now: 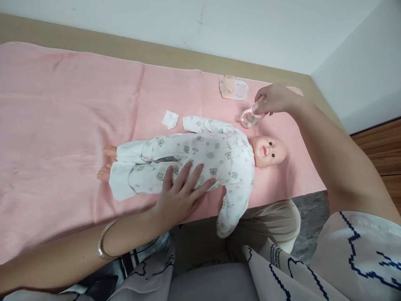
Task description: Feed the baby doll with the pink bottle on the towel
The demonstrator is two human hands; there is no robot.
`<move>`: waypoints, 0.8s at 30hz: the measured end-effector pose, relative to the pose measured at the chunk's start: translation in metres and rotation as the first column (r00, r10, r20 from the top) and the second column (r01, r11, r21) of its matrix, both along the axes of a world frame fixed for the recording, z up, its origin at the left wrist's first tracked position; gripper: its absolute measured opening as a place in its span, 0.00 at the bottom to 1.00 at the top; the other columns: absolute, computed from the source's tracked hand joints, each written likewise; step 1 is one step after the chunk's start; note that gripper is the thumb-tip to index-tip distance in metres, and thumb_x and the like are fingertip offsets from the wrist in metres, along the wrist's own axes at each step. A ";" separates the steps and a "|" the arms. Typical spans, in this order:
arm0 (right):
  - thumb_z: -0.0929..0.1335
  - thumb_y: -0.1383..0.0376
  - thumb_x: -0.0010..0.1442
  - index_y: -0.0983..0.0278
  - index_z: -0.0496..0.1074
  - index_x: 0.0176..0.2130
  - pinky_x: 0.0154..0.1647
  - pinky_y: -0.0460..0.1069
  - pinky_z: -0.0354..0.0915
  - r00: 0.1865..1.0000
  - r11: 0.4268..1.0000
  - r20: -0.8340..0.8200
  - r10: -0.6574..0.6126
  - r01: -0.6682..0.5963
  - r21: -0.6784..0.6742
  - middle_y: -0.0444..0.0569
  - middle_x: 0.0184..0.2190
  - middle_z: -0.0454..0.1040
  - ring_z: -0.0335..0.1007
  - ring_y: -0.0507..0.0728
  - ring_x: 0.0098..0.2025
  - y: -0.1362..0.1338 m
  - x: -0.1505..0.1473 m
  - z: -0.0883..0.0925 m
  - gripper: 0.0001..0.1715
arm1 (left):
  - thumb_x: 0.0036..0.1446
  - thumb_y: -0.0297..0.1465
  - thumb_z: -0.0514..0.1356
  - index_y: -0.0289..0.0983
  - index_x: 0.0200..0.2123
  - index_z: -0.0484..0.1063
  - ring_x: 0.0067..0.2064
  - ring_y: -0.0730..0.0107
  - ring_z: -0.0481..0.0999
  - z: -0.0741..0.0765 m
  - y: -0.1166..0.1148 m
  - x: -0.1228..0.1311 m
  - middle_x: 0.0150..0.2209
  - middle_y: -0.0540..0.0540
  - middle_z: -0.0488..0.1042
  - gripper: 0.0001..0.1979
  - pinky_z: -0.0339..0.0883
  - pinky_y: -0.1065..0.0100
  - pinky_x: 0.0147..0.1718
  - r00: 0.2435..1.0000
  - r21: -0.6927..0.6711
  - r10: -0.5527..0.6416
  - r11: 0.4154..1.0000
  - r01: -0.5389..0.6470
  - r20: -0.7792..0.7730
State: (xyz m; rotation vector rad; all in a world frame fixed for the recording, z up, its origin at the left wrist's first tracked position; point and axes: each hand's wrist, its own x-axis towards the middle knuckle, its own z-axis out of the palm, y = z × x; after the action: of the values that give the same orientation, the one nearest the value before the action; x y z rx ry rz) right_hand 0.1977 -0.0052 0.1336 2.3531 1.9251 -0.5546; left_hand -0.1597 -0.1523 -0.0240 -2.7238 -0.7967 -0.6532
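A baby doll (269,151) in a white printed onesie (200,161) lies on its back on a pink blanket (62,108), head to the right. My left hand (180,194) rests flat with fingers spread on the doll's belly and hip. My right hand (272,99) is closed on a small clear baby bottle (249,119) with a pinkish top, held just above the blanket beside the doll's head. One sleeve of the onesie hangs over the blanket's near edge.
A small white cotton pad (170,119) lies on the blanket above the doll's legs. A clear packet (233,88) sits near the blanket's far edge. The wooden table edge (156,52) meets a white wall behind. My knees are below the table's near edge.
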 end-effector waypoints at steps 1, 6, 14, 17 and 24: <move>0.76 0.63 0.48 0.69 0.72 0.50 0.34 0.46 0.69 1.000 1.000 -0.013 0.004 -0.003 0.020 0.52 0.37 0.73 0.69 0.49 0.30 0.001 -0.002 0.000 0.30 | 0.61 0.40 0.62 0.47 0.69 0.56 0.73 0.39 0.46 0.000 0.000 0.000 0.65 0.35 0.64 0.34 0.39 0.35 0.67 1.000 -0.002 -0.005 1.000 0.005 0.005; 0.76 0.63 0.46 0.67 0.73 0.48 0.28 0.45 0.66 0.997 0.998 -0.072 0.036 -0.033 0.044 0.51 0.38 0.73 0.68 0.50 0.29 0.006 -0.010 -0.007 0.29 | 0.60 0.41 0.62 0.47 0.67 0.58 0.73 0.40 0.46 -0.003 0.000 0.000 0.65 0.36 0.65 0.34 0.40 0.36 0.67 1.000 -0.013 -0.007 1.000 0.007 0.028; 0.77 0.60 0.45 0.66 0.73 0.48 0.30 0.46 0.66 0.997 0.997 -0.019 0.076 -0.076 0.002 0.52 0.39 0.73 0.68 0.50 0.29 0.006 -0.009 -0.002 0.31 | 0.61 0.41 0.62 0.48 0.67 0.60 0.65 0.36 0.65 0.001 0.000 0.000 0.65 0.36 0.65 0.32 0.45 0.35 0.65 1.000 0.002 0.000 1.000 0.000 -0.016; 0.76 0.60 0.47 0.66 0.73 0.48 0.31 0.47 0.67 0.998 0.998 -0.011 0.062 -0.062 -0.004 0.52 0.40 0.73 0.68 0.51 0.30 0.005 -0.014 0.005 0.29 | 0.61 0.41 0.62 0.48 0.66 0.61 0.64 0.35 0.65 0.002 0.000 0.000 0.65 0.36 0.65 0.31 0.46 0.35 0.64 1.000 0.015 0.002 1.000 -0.002 -0.017; 0.71 0.56 0.56 0.65 0.65 0.59 0.36 0.45 0.67 0.997 0.989 -0.069 0.032 -0.022 0.143 0.56 0.54 0.68 0.71 0.49 0.35 -0.011 -0.003 0.047 0.35 | 0.62 0.39 0.62 0.50 0.69 0.54 0.69 0.39 0.57 -0.002 -0.002 -0.001 0.68 0.39 0.60 0.34 0.38 0.36 0.67 1.000 -0.083 0.007 0.997 -0.007 0.000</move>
State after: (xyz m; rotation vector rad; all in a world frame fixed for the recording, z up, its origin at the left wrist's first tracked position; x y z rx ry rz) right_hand 0.1946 -0.0166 0.1802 2.4178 2.0906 -0.5219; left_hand -0.1605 -0.1542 -0.0257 -2.7938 -0.8511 -0.6322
